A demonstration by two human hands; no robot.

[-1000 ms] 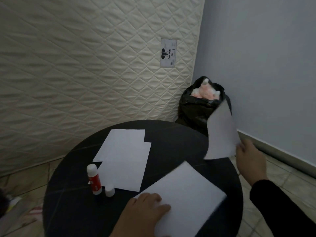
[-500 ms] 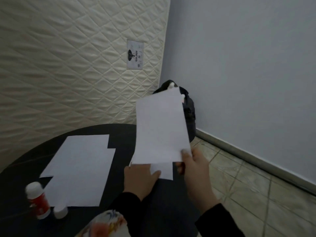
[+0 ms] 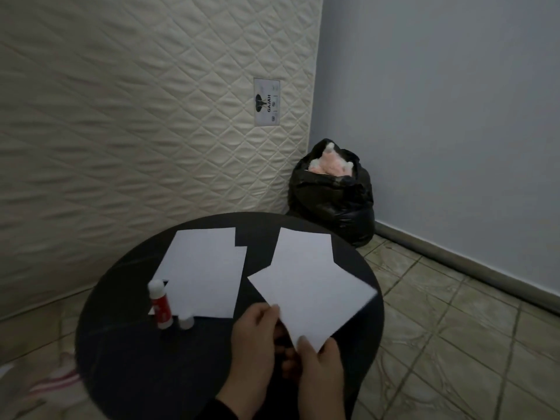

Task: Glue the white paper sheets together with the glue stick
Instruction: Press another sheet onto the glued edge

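Both hands pinch the near corner of two overlapped white sheets (image 3: pixel 306 286) above the round dark surface (image 3: pixel 127 353): the left hand (image 3: pixel 254 338) on the corner's left edge, the right hand (image 3: pixel 318 368) at its tip. Two more overlapped sheets (image 3: pixel 203 274) lie flat to the left. The glue stick (image 3: pixel 160 304) stands upright at their near corner, its cap (image 3: pixel 185 320) just beside it.

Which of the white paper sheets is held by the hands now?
The tilted sheet at the table's right, pinched by both the left hand and right hand; the others lie flat untouched.
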